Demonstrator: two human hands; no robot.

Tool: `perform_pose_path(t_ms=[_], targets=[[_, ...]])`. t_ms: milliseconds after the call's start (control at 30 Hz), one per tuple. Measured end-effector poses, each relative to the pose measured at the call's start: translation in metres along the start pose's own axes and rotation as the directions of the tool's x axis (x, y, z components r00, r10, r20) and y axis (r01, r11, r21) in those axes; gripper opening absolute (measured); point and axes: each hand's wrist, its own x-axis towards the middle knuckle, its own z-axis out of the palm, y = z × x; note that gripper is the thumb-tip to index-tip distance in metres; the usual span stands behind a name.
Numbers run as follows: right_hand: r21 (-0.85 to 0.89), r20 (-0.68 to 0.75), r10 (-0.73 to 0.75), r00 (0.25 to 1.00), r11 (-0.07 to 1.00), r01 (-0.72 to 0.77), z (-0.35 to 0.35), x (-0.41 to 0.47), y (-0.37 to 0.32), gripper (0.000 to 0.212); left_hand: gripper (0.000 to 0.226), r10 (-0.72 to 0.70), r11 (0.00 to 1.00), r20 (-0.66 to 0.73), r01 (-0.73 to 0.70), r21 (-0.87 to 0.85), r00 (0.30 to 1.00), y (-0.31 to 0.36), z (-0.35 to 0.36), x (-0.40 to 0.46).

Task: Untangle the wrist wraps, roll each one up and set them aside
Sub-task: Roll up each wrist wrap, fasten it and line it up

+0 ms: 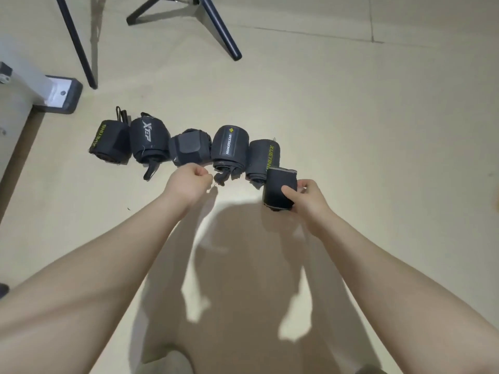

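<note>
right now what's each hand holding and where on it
The right hand grips a rolled black wrist wrap around its side, thumb on the front. The left hand is a closed fist; holds nothing visible.

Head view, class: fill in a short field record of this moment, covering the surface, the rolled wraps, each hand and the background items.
surface: beige floor
row of rolled wrist wraps: five, lying side by side
leftmost roll: XUEYING wrap
second roll: XTEP wrap
third roll: unmarked wrap
fourth roll: MANUEKLEAR wrap
fifth roll: second XUEYING wrap
right hand: grips a sixth rolled wrap at the row's right end
left hand: fist, apparently pinching a thin thread
background: black stand legs, grey bracket foot
</note>
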Motion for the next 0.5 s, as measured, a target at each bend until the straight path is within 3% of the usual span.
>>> perform_pose_path(t_ms=[67, 167, 233, 300, 400, 433, 500], targets=[[0.064, -0.040, 0.025, 0.999, 0.998, -0.022, -0.002, 0.002, 0.006, 0.024, 0.011, 0.029, 0.999, -0.064, -0.028, 0.015, 0.998, -0.005, 0.002, 0.010], [0.165, -0.133, 0.113, 0.985, 0.982, -0.091, -0.012, -0.002, 0.013, 0.023, 0.027, 0.193, 0.980, -0.133, -0.184, 0.075, 0.972, 0.004, 0.006, 0.019], [-0.067, -0.267, 0.105, 0.958, 0.990, -0.127, -0.019, 0.006, 0.016, 0.030, 0.031, 0.328, 0.938, -0.145, -0.303, 0.167, 0.934, 0.015, 0.010, 0.030], [-0.429, -0.387, -0.087, 0.918, 0.899, -0.095, -0.021, 0.015, 0.010, 0.044, 0.040, 0.401, 0.885, -0.127, -0.348, 0.310, 0.907, 0.027, 0.016, 0.043], [-0.647, -0.238, -0.482, 0.843, 0.726, 0.232, -0.002, 0.019, -0.014, 0.057, 0.065, 0.394, 0.782, -0.112, -0.268, 0.562, 0.912, 0.046, 0.029, 0.057], [-0.635, -0.176, -0.517, 0.838, 0.710, 0.305, 0.008, 0.021, -0.022, 0.060, 0.071, 0.385, 0.745, -0.111, -0.238, 0.623, 0.916, 0.050, 0.034, 0.061], [-0.549, -0.106, -0.425, 0.899, 0.779, 0.303, 0.029, 0.028, -0.034, 0.066, 0.079, 0.323, 0.710, -0.102, -0.170, 0.683, 0.941, 0.054, 0.043, 0.069]])
